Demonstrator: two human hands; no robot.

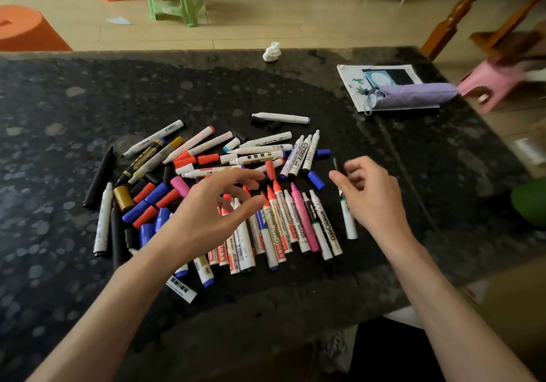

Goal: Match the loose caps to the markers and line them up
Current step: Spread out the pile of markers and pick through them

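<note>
Tabletop (pixel 59 116), left and upper left of frame: bare, open passage.
Centre: markers (pixel 274 228) and loose caps (pixel 316 180) in a dense heap, few gaps.
Upper centre: crumpled tissue (pixel 271 51), with a bare strip below it.
Upper right: booklet (pixel 351 83) under purple pouch (pixel 413 95).
Lower edge: bare strip before the heap.

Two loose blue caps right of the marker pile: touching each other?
Apart. The head view shows a strip of bare dark table between the farther blue cap and the nearer blue cap.
</note>
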